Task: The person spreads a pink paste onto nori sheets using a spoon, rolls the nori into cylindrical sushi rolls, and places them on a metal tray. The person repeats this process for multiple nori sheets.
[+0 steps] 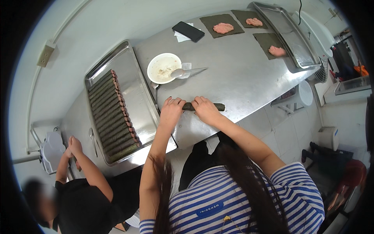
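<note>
A dark green seaweed roll (219, 107) lies crosswise on the steel table near its front edge. My left hand (172, 112) has its fingers curled over the roll's left end. Closer to the roll's middle, my right hand (205, 109) grips it, and the right end sticks out beyond the fingers. Just past my left hand are a spoon (155, 86) and a white bowl (164, 59) of pale, cloudy liquid. A second, clear-looking spoon (178, 73) rests on the bowl's rim, its handle over a white paper.
A metal tray (136, 74) at left holds several finished rolls (113, 117). At the far right, three seaweed sheets (206, 22) carry pink filling, beside another tray (269, 19). A black phone (188, 31) lies at the back. Another person's hands (74, 146) are at lower left.
</note>
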Available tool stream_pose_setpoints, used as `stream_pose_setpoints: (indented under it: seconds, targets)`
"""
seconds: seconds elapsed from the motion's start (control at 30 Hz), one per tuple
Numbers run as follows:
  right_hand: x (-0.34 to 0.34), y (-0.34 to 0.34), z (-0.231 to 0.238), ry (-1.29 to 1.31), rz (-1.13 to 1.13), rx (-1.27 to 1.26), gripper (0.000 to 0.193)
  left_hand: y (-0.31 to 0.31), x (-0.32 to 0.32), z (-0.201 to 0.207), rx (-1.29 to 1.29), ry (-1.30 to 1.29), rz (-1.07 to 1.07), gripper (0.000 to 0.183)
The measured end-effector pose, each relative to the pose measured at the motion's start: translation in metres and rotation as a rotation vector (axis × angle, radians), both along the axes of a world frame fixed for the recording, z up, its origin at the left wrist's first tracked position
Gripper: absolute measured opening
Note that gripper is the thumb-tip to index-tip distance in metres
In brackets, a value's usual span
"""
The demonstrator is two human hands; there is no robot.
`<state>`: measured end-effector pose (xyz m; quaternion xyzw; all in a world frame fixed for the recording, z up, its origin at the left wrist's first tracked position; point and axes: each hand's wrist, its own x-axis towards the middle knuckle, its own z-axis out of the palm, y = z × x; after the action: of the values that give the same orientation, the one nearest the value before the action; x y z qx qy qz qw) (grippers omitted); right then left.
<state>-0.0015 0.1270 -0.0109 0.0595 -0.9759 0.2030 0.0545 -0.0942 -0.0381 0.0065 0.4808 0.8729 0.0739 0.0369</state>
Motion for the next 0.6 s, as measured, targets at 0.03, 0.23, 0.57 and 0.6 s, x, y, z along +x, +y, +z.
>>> stream_pose_setpoints:
  seconds: [0.03, 0.23, 0.57, 0.6]
  targets:
    - [0.0, -0.001, -0.007, 0.026, -0.029, 0.047, 0.016, 0.003, -0.004, 0.001, 0.001, 0.007, -0.015, 0.037]
    - [0.015, 0.002, -0.009, -0.001, -0.117, 0.059, 0.016, 0.002, -0.005, 0.008, -0.041, -0.026, -0.048, 0.032]
    - [0.058, 0.03, -0.005, 0.035, -0.213, 0.026, 0.021, 0.004, -0.007, 0.012, -0.067, -0.133, -0.07, 0.024]
    - [0.053, 0.027, 0.004, 0.105, -0.162, 0.023, 0.022, 0.004, -0.006, 0.013, -0.087, -0.148, -0.066, 0.024]
